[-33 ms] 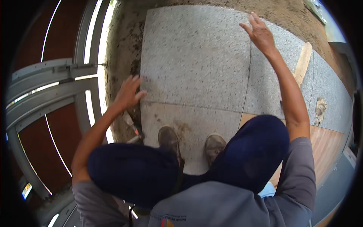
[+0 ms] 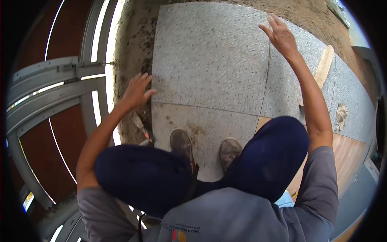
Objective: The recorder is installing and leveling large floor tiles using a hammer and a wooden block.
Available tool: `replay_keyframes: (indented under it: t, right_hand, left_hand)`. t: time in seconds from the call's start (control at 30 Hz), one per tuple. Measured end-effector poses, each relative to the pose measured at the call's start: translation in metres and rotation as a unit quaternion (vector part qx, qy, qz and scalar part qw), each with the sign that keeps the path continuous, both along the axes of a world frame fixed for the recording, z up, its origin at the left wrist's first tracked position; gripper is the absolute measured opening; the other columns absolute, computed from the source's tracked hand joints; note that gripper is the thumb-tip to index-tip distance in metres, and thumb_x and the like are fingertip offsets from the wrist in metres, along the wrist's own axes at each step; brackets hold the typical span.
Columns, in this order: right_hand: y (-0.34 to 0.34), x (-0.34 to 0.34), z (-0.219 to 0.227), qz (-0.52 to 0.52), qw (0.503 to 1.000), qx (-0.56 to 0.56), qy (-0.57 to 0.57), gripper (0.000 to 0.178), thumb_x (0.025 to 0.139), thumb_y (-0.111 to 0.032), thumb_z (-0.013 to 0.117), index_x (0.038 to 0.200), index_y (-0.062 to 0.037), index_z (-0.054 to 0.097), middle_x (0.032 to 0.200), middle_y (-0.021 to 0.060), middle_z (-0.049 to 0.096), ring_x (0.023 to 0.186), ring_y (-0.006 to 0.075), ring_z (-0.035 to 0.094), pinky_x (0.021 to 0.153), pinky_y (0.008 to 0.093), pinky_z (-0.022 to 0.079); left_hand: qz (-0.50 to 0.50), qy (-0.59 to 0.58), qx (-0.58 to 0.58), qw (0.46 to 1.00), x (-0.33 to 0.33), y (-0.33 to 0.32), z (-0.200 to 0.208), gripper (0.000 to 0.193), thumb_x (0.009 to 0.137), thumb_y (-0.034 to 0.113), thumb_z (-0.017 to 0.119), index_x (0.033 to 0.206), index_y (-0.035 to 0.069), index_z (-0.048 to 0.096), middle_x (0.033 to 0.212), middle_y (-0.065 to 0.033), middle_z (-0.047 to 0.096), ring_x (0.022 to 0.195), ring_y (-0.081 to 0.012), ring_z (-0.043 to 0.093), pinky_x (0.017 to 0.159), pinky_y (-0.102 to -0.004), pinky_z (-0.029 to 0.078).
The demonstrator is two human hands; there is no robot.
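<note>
A large grey speckled floor tile (image 2: pixel 209 56) lies flat on the ground ahead of me. My left hand (image 2: pixel 138 90) is at its left edge, fingers stretched out and thumb apart, holding nothing. Over toward the far right corner, my right hand (image 2: pixel 282 38) is spread above or on the seam with the adjoining speckled tile (image 2: pixel 282 88). Whether either hand presses on the tile, I cannot tell. Both my shoes rest on a dirt-stained nearer tile (image 2: pixel 203 155).
A metal gate (image 2: pixel 48 86) with brown panels runs along the left. Beside my left knee lies a hand tool (image 2: pixel 140 123) with an orange-red part. A wooden strip (image 2: pixel 323 66), a crumpled beige scrap (image 2: pixel 342 115) and wood-patterned tiles (image 2: pixel 347 153) are at the right. Bare soil (image 2: pixel 300 14) borders the far side.
The view has shifted slightly, with the tiles and gate a little higher in the picture. Both hands stay spread in nearly the same places.
</note>
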State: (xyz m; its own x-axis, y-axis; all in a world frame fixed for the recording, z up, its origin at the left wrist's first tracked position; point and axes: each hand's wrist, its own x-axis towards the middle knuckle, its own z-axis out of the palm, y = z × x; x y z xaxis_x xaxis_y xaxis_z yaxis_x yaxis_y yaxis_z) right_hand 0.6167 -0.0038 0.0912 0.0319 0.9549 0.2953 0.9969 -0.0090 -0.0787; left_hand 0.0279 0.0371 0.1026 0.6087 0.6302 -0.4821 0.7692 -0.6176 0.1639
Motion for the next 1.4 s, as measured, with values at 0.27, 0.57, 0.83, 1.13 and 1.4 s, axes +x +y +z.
replay_keyframes:
  t: [0.27,0.57,0.83,1.13,1.4]
  right_hand:
    - [-0.164,-0.031,0.097,-0.043,0.97,-0.235,0.049,0.046,0.101,-0.043,0.06,0.124,-0.0027,0.063,0.114,0.021,0.069,0.101,0.0419,0.068,0.084,0.0525,0.056]
    - [-0.333,-0.075,0.284,-0.14,0.827,-0.511,0.186,0.043,0.097,-0.035,0.06,0.115,0.002,0.071,0.102,0.031,0.071,0.1,0.0481,0.068,0.09,0.051,0.054]
    - [-0.432,-0.097,0.445,-0.145,0.808,-0.523,0.229,0.047,0.095,-0.038,0.064,0.118,0.0016,0.071,0.108,0.0312,0.071,0.107,0.0443,0.069,0.094,0.0475,0.054]
    - [-0.493,-0.068,0.521,-0.177,0.816,-0.489,0.253,0.041,0.094,-0.038,0.063,0.105,0.0007,0.073,0.103,0.0285,0.071,0.101,0.045,0.068,0.089,0.0495,0.052]
    - [-0.492,-0.079,0.544,-0.196,0.839,-0.434,0.263,0.04,0.093,-0.038,0.062,0.1,0.0,0.074,0.103,0.0279,0.07,0.102,0.0453,0.067,0.09,0.0506,0.051]
  left_hand:
    - [0.165,0.042,-0.117,0.978,-0.038,0.057,0.053,0.082,0.096,0.062,0.059,0.149,0.0,0.051,0.153,-0.0255,0.049,0.144,-0.0413,0.043,0.12,-0.0487,0.034]
    - [0.281,-0.105,-0.185,0.936,-0.045,-0.083,0.243,0.077,0.094,0.057,0.064,0.141,-0.003,0.058,0.138,-0.027,0.062,0.133,-0.039,0.057,0.112,-0.0429,0.043]
    - [0.361,-0.044,-0.273,0.891,-0.108,-0.276,0.444,0.076,0.096,0.059,0.061,0.14,-0.003,0.059,0.144,-0.0263,0.058,0.137,-0.0396,0.054,0.115,-0.0429,0.04]
    - [0.498,-0.052,-0.288,0.816,-0.128,-0.359,0.604,0.068,0.097,0.054,0.063,0.135,-0.003,0.064,0.132,-0.0222,0.068,0.127,-0.0321,0.063,0.108,-0.0383,0.046]
    - [0.53,-0.049,-0.322,0.783,-0.166,-0.392,0.581,0.06,0.098,0.053,0.063,0.132,0.004,0.068,0.126,-0.0192,0.072,0.124,-0.0312,0.064,0.107,-0.0368,0.045]
